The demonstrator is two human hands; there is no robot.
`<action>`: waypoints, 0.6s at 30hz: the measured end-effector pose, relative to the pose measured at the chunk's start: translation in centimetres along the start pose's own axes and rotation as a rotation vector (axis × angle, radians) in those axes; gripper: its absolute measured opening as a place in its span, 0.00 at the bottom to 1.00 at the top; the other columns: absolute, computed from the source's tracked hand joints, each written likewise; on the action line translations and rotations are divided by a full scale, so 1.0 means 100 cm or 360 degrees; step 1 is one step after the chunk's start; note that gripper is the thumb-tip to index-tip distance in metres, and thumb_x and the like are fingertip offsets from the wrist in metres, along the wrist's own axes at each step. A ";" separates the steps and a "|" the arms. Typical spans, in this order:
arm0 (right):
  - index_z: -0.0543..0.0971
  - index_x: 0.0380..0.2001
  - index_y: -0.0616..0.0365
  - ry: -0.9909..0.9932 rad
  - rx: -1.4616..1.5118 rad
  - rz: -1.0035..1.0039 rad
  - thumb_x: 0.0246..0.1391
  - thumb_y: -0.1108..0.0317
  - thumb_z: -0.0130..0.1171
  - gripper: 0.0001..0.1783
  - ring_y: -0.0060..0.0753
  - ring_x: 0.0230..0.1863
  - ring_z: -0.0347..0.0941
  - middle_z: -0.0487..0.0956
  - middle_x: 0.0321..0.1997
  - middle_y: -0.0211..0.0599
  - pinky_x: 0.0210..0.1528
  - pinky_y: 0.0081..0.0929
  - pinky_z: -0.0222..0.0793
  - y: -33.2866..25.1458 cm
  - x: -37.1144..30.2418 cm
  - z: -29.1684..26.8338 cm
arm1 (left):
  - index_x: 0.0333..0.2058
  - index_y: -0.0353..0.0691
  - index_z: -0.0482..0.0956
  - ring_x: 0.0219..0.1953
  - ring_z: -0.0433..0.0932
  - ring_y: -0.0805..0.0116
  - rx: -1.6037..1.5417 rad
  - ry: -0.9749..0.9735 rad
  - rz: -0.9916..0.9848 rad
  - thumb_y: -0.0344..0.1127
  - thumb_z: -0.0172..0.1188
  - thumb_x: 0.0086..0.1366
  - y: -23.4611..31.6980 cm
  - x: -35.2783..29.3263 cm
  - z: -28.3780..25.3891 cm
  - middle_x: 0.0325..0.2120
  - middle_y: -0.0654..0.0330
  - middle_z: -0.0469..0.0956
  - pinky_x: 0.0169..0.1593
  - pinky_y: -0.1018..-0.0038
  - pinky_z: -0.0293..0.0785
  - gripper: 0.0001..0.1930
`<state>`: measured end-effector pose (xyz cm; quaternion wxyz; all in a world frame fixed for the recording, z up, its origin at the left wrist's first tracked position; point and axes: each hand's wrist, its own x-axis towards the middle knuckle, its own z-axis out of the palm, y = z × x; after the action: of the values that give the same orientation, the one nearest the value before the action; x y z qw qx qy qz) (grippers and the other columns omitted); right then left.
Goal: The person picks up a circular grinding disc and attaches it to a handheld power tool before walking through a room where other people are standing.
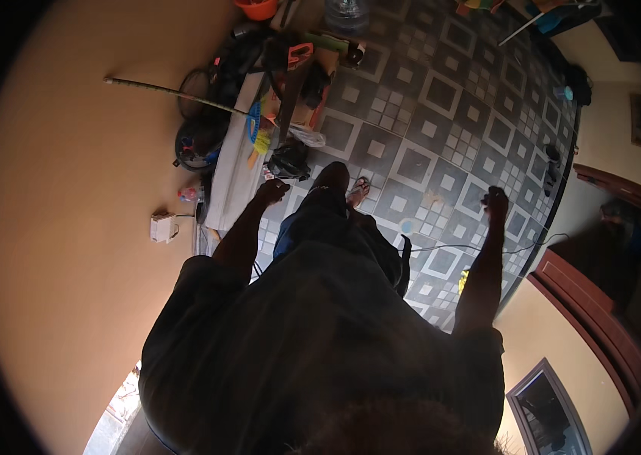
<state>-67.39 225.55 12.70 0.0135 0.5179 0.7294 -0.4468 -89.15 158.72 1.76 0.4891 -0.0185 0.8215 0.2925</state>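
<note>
Hands hang low on either side of the body, both dark against the floor. Left hand point(271, 191) looks curled into a loose fist, fingers drawn together; nothing can be seen in it, though shadow hides the palm. It sits just above the near end of a pale long board point(233, 171) that lies along the wall, and near a black bag point(288, 161) on the tiles. Right hand point(495, 203) is also bunched, fingers closed in; whether it pinches anything cannot be told at this size. It hangs over bare patterned floor tiles point(441, 91), well apart from the clutter.

Between the hands: one raised knee in blue trousers and a sandalled foot point(359, 191) beyond it. The other foot is hidden by the torso, which fills the lower half of the view.

Past the left hand, a heap of gear lies beside the board: a red-handled saw point(299, 54), a blue and yellow brush-like item point(257, 130), dark coiled hoses point(197, 140), a thin stick point(172, 92) lying against the wall. Details of the heap are hard to separate. A small white box point(162, 227) sits on the wall side. An orange bowl point(257, 8) and a clear water bottle point(347, 13) are cut off at the top edge. A thin cable point(449, 246) crosses the tiles below the right hand.
</note>
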 end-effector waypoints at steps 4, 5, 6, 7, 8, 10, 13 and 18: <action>0.77 0.44 0.50 0.0006 0.0208 -0.0355 0.59 0.58 0.54 0.13 0.19 0.23 0.75 0.76 0.26 0.26 0.17 0.16 0.60 -0.218 0.134 -0.041 | 0.40 0.37 0.79 0.27 0.78 0.73 -0.0594 0.0056 -0.0187 0.50 0.60 0.61 0.051 0.033 0.000 0.27 0.58 0.79 0.32 0.74 0.77 0.20; 0.77 0.45 0.51 -0.0032 0.0222 -0.0545 0.60 0.59 0.54 0.13 0.20 0.25 0.77 0.78 0.28 0.27 0.19 0.17 0.62 -0.249 0.161 -0.031 | 0.38 0.36 0.80 0.25 0.77 0.72 -0.0568 0.0084 -0.0199 0.48 0.60 0.61 0.060 0.054 -0.004 0.26 0.60 0.78 0.32 0.74 0.77 0.19; 0.77 0.44 0.52 -0.0095 0.0211 -0.0637 0.60 0.61 0.54 0.12 0.20 0.26 0.76 0.78 0.28 0.27 0.22 0.18 0.66 -0.273 0.172 -0.010 | 0.38 0.36 0.80 0.25 0.77 0.72 -0.0639 0.0117 -0.0164 0.48 0.60 0.62 0.074 0.064 -0.005 0.26 0.60 0.79 0.32 0.74 0.77 0.19; 0.78 0.43 0.52 -0.0152 0.0206 -0.0723 0.59 0.64 0.54 0.10 0.19 0.28 0.76 0.77 0.29 0.28 0.25 0.18 0.70 -0.298 0.181 0.024 | 0.39 0.35 0.79 0.26 0.77 0.72 -0.0700 0.0150 -0.0127 0.48 0.59 0.62 0.095 0.081 -0.009 0.26 0.60 0.79 0.32 0.74 0.77 0.19; 0.78 0.42 0.53 -0.0211 0.0191 -0.0799 0.59 0.67 0.54 0.09 0.19 0.29 0.76 0.77 0.29 0.28 0.29 0.19 0.73 -0.316 0.192 0.056 | 0.40 0.35 0.79 0.26 0.77 0.72 -0.0766 0.0170 -0.0099 0.47 0.59 0.63 0.116 0.099 -0.009 0.26 0.60 0.79 0.31 0.74 0.77 0.19; 0.78 0.42 0.53 -0.0503 0.0189 -0.0713 0.58 0.68 0.55 0.09 0.18 0.31 0.76 0.78 0.30 0.29 0.31 0.20 0.75 -0.310 0.230 0.140 | 0.40 0.35 0.79 0.33 0.80 0.63 -0.0387 0.0260 0.0707 0.35 0.64 0.54 0.096 0.157 -0.010 0.32 0.56 0.79 0.33 0.70 0.78 0.15; 0.78 0.39 0.50 -0.0826 0.0155 -0.0106 0.58 0.58 0.58 0.11 0.21 0.26 0.78 0.78 0.27 0.26 0.20 0.19 0.63 -0.269 0.265 0.252 | 0.41 0.36 0.78 0.37 0.80 0.61 0.0018 0.0181 0.0707 0.30 0.62 0.53 0.183 0.220 -0.008 0.35 0.54 0.78 0.37 0.67 0.79 0.15; 0.79 0.36 0.54 -0.1290 0.0321 0.0052 0.56 0.60 0.58 0.11 0.21 0.19 0.76 0.76 0.22 0.27 0.16 0.17 0.62 -0.211 0.345 0.425 | 0.47 0.37 0.77 0.34 0.77 0.73 -0.1203 0.0216 0.0254 0.28 0.52 0.64 0.325 0.295 0.007 0.37 0.57 0.79 0.37 0.74 0.76 0.13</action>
<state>-118.42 221.55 -16.08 0.2558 0.3103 0.6093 -0.6834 -114.25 193.51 -7.50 0.3681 -0.1526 0.6852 0.6097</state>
